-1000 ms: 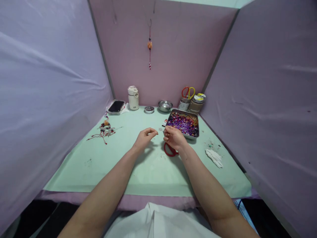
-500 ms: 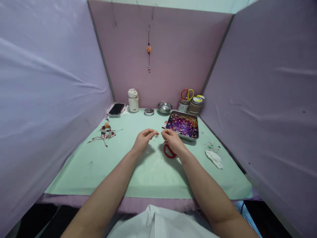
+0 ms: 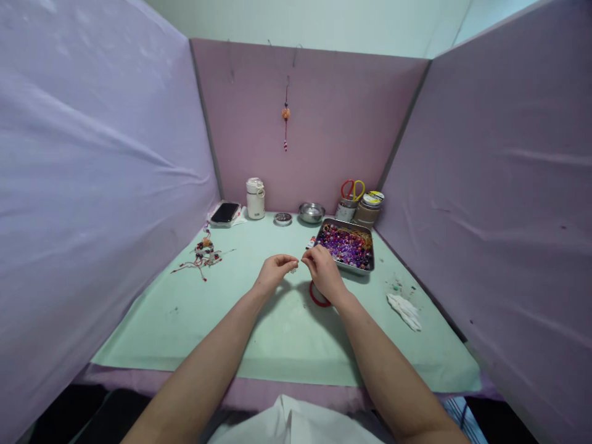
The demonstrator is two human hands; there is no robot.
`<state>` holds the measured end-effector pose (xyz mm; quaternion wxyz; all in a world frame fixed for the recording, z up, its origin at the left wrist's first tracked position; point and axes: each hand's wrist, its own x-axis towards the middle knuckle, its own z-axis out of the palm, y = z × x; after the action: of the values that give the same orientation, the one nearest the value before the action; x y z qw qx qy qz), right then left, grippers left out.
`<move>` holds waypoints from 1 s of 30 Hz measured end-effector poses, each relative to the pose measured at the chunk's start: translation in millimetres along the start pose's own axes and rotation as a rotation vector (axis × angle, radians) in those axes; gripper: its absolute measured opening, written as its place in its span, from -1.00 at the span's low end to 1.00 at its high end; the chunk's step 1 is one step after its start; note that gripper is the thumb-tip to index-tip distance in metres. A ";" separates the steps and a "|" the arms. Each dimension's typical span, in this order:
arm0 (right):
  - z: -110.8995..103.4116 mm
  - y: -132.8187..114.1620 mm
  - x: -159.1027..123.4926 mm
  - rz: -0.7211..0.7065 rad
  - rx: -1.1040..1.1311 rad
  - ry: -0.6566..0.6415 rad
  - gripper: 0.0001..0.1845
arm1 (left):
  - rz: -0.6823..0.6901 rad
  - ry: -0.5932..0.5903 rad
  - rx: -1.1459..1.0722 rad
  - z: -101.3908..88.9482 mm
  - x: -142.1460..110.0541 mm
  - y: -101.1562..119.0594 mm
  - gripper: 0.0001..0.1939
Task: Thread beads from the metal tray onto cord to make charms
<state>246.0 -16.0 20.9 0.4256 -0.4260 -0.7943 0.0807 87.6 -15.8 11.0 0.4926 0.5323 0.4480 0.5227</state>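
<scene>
Over the middle of the table, my left hand (image 3: 276,272) is closed in a pinch. A small clear bead-like piece (image 3: 293,270) shows just under its fingertips. Close beside it, my right hand (image 3: 325,271) pinches thumb and forefinger together; whatever lies between them is too small to make out. A narrow gap separates the two sets of fingertips. Below my right hand lies a red scissor handle (image 3: 319,302), partly covered by the wrist. Just behind that hand stands a metal tray (image 3: 356,270) filled with purple, red and gold beads (image 3: 345,243).
Beaded cords (image 3: 206,254) lie at left. A phone (image 3: 225,213), white bottle (image 3: 256,198), small round tin (image 3: 282,219), steel bowl (image 3: 311,213) and jar with scissors (image 3: 346,210) line the back. A beaded pendant (image 3: 285,115) hangs behind. A white cloth (image 3: 404,311) lies right.
The camera has tilted up a little, so the whole scene sits lower. My hands remain close together, fingertips pinched, with the right fingers slightly shifted.
</scene>
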 end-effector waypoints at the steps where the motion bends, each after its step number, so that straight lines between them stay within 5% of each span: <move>1: 0.4 -0.2 -0.1 -0.005 -0.013 -0.004 -0.83 | 0.000 0.000 0.013 -0.1 -0.1 -0.3 -0.72; 11: 7.7 -4.6 -1.7 0.017 0.115 -0.054 -0.83 | 0.088 -0.037 0.225 2.4 -3.8 0.1 -0.84; 16: 3.8 -1.1 2.4 0.213 0.328 0.135 -0.79 | 0.080 0.017 0.109 2.1 -4.8 5.2 -0.82; 23: 4.8 3.3 3.2 0.323 0.409 -0.009 -0.83 | 0.092 -0.012 0.024 2.1 -3.5 2.9 -0.80; 30: 5.8 -8.4 1.3 0.251 0.299 0.055 -0.83 | 0.041 0.043 -0.033 3.3 -3.5 1.5 -0.78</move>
<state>236.2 -18.9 22.2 0.4923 -0.4558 -0.7021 0.2387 90.7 -19.7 12.2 0.4809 0.5217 0.4388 0.5514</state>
